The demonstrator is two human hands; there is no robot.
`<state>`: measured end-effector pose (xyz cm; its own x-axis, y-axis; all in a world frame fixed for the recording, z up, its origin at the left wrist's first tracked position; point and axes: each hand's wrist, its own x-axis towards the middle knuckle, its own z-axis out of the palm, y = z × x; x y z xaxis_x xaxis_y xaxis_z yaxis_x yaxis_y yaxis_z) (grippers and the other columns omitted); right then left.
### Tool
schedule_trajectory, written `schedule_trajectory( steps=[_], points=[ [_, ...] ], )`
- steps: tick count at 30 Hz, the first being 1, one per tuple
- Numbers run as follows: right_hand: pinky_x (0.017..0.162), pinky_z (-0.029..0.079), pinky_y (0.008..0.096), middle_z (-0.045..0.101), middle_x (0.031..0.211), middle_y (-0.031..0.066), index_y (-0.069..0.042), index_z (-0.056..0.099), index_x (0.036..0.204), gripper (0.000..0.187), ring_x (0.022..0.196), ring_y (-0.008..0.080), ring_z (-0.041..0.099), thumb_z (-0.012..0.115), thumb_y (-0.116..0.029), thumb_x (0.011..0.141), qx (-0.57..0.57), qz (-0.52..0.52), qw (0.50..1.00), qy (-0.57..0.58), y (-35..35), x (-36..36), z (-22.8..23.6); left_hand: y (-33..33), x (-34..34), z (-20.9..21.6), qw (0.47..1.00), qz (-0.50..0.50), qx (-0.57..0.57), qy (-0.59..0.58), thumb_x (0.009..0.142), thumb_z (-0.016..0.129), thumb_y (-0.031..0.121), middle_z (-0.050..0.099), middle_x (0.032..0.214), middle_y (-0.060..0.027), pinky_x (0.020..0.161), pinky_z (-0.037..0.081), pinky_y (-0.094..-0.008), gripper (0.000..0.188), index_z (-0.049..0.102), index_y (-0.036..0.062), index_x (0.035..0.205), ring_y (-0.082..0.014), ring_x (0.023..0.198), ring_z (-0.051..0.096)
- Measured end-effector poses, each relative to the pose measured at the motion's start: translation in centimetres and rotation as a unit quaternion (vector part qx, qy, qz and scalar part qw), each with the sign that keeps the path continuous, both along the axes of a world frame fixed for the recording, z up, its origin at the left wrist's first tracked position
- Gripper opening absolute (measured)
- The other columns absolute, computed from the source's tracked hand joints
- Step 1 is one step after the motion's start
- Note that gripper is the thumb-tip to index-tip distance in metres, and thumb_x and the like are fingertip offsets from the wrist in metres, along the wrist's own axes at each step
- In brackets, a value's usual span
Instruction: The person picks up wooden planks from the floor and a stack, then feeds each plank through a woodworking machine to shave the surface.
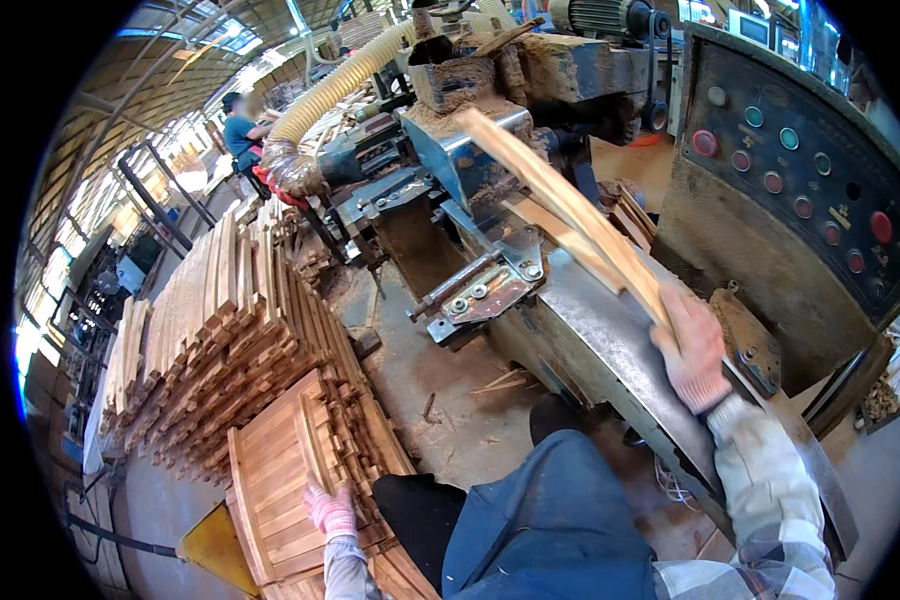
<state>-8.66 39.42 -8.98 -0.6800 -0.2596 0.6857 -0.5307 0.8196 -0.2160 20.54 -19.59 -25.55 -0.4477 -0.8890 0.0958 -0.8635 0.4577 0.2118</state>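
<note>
At the lower edge, nearest the camera: dark blue apron [540,515] over the person's front. Left hand [332,513], in a pink-and-white knitted glove, lies at the near end of a narrow wooden strip [313,440] on top of a pile of pale-brown wood [270,470]. Fingers partly extended; whether they grip the strip or only rest against it, cannot tell.

To the right, the right hand [692,350], also gloved, is closed around the near end of a long wooden piece [570,200], with little gap visible; the thumb's exact placement is unclear. The piece slants up and away above a metal bed [620,335], its far end in front of a blue machine housing [460,160]; contact there cannot be determined. A shorter board [575,250] lies beneath it, partly covered.

Left of the bed: bolted metal bracket [490,285]. Right of it: upright control panel [800,170] with red and green buttons.

Beyond the near pile, a large stack of slats [195,325]. Further off, a ribbed cream hose [345,85] curves beside the machine; a finned motor [600,18] sits behind. Far left, a co-worker [240,138] in a teal shirt stands under the sloping roof [110,110].
</note>
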Motion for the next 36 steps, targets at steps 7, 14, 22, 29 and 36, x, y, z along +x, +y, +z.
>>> schedule_trajectory(
  steps=[7,14,22,29,36],
  points=[
    [0.099,0.045,0.0495,0.065,0.129,0.0200,-0.002,0.058,0.141,0.062,0.113,0.0389,0.061,0.071,-0.014,0.081,0.122,-0.095,0.977,-0.149,8.2,17.3,2.0,-3.2,3.6,-4.5,0.998,0.009,0.054,-0.032,0.086,0.079,0.039,0.051,0.147,-0.0254,0.112,0.042,-0.0504,0.093,0.031,0.0178,0.163,-0.0440,0.134,0.051],
    [0.104,0.044,0.0500,0.064,0.117,0.0186,-0.005,0.067,0.117,0.042,0.109,0.0416,0.058,0.063,-0.002,0.076,0.132,-0.071,0.980,-0.131,5.8,15.5,4.0,-3.8,1.7,-1.2,0.992,0.041,0.105,-0.050,0.086,0.078,0.031,0.060,0.136,-0.0244,0.106,0.049,-0.0478,0.086,0.037,0.0171,0.160,-0.0428,0.124,0.061],
    [0.094,0.046,0.0517,0.066,0.113,0.0199,-0.002,0.067,0.114,0.040,0.105,0.0434,0.059,0.072,-0.006,0.074,0.094,0.103,0.989,0.043,-2.5,-2.4,1.3,0.4,3.9,0.8,0.896,0.016,0.298,0.328,0.080,0.083,0.010,0.066,0.135,-0.0198,0.106,0.049,-0.0368,0.082,0.046,0.0040,0.153,-0.0298,0.122,0.064],
    [0.111,0.047,0.0458,0.067,0.133,0.0154,-0.005,0.066,0.135,0.060,0.126,0.0358,0.058,0.080,-0.008,0.076,-0.002,0.229,0.972,-0.045,-11.0,-2.8,-2.2,10.4,-3.7,8.8,0.675,-0.179,0.379,0.607,0.093,0.073,0.012,0.050,0.151,-0.0140,0.114,0.043,-0.0362,0.079,0.033,-0.0021,0.159,-0.0232,0.137,0.051],
    [0.103,0.052,0.0354,0.059,0.144,0.0177,-0.006,0.024,0.166,0.111,0.123,0.0241,0.064,0.085,-0.022,0.075,-0.125,0.201,0.845,-0.480,-19.7,14.6,2.9,23.7,-14.7,16.5,0.537,-0.282,0.434,0.666,0.098,0.074,0.023,0.055,0.142,-0.0121,0.105,0.049,-0.0334,0.086,0.022,0.0084,0.166,-0.0188,0.124,0.056]
  ],
)
